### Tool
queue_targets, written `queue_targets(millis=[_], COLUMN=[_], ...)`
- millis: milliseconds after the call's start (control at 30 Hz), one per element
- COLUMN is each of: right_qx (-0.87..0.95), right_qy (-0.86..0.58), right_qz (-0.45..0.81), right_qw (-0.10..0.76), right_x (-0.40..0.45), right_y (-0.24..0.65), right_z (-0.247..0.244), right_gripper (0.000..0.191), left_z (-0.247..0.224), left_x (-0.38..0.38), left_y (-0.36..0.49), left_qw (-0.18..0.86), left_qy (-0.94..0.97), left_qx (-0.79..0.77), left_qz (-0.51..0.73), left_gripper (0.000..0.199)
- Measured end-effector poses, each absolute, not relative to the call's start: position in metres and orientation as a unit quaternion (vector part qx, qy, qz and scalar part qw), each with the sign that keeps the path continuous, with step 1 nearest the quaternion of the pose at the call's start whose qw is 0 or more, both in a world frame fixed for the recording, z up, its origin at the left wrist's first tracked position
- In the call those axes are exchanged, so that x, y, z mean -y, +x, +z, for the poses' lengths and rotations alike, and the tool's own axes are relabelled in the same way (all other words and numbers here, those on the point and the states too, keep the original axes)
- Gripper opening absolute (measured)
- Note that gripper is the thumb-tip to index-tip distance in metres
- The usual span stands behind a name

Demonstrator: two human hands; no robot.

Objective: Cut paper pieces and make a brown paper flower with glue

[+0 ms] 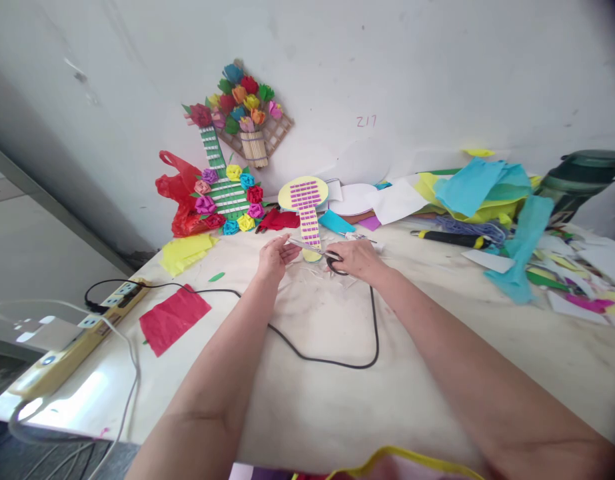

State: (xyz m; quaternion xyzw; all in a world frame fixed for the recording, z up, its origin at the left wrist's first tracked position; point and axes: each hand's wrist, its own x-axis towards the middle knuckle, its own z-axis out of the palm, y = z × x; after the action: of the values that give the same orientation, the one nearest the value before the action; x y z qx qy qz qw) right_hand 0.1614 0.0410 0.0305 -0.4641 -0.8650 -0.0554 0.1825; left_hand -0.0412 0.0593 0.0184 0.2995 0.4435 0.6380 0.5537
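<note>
My right hand (357, 259) is closed round the black-handled scissors (332, 255). Their blades point left, across the lower part of a yellow paper cutout, towards my left hand (277, 257). That hand is closed, thumb and fingertips together close to the blade tips; whatever it pinches is too small to make out. Just behind both hands is the yellow cutout (303, 195), with an oval top, a narrow stem and rows of purple strips. Thin pale scraps (314, 272) lie on the table under the scissors.
A black cord (332, 363) loops over the table from a power strip (87, 337). Red crepe paper (174, 320) and yellow paper (188, 254) lie left. Behind stand a flower-decked green piece (230, 197) and a red bag (180, 193). Rightward are a utility knife (450, 239), paper scraps and a dark bottle (577, 180).
</note>
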Motion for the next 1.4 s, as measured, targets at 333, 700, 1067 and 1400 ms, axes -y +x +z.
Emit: queue_targets(millis=[333, 700, 1067, 1400], right_qx=[0.870, 0.857, 0.869, 0.874], right_qy=[-0.461, -0.477, -0.459, -0.453], right_qz=[-0.083, -0.063, -0.071, -0.127], right_qw=[0.153, 0.185, 0.169, 0.124], right_x=[-0.0365, -0.0406, -0.0372, -0.0344], right_y=[0.1583, 0.1645, 0.1644, 0.1629], right_z=[0.0328, 0.0283, 0.0318, 0.0350], right_gripper=[0.025, 0.028, 0.026, 0.026], left_z=[0.0190, 0.0191, 0.0183, 0.0179], left_x=[-0.0592, -0.0574, -0.0581, -0.0602], left_y=[-0.0412, -0.0417, -0.0429, -0.0430], left_qw=[0.557, 0.546, 0.544, 0.547], left_qy=[0.284, 0.291, 0.302, 0.292], left_qx=[-0.447, -0.446, -0.448, -0.451], left_qz=[0.639, 0.646, 0.641, 0.642], left_gripper=[0.015, 0.016, 0.016, 0.014])
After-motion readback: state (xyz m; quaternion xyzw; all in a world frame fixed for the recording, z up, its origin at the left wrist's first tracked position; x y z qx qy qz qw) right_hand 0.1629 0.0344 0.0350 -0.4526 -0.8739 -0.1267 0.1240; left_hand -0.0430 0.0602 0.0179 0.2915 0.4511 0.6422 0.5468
